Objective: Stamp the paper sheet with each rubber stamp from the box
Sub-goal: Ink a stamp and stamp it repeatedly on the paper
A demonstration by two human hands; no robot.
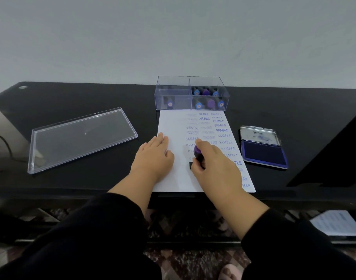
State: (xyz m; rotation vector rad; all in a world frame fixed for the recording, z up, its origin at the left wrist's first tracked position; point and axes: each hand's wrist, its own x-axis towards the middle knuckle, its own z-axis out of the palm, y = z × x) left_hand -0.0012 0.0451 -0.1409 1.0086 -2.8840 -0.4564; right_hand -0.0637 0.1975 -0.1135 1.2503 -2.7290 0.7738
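Gripping the stamp (198,156) by its purple-topped handle, the right hand (215,168) had fingers curled round it, its black base down on the sheet (173,178) in the sheet's lower middle. Left hand (155,154) lay flat, fingers straight and together, pressing the sheet's left side just beside the stamp.

Risks, as judged: a tilt or rock of the stamp would likely smear or half-print the mark; lifting it at an angle could drag ink. If the left hand eased off, the sheet might slide or lift with the stamp. The base sat close under a column of SAMPLE prints, so overlap looked possible. The sheet's near edge lay near the table (92,182) edge.

Box (192,91), clear, touched the sheet's far edge: right compartment held several upright stamps, blue and purple tops; left compartment held one at its near side, maybe another dim one behind, hard to tell. Ink pad (264,152) sat right of the sheet, lid open, dark blue pad exposed. Box lid (82,138) lay well left of the sheet, nothing in it.
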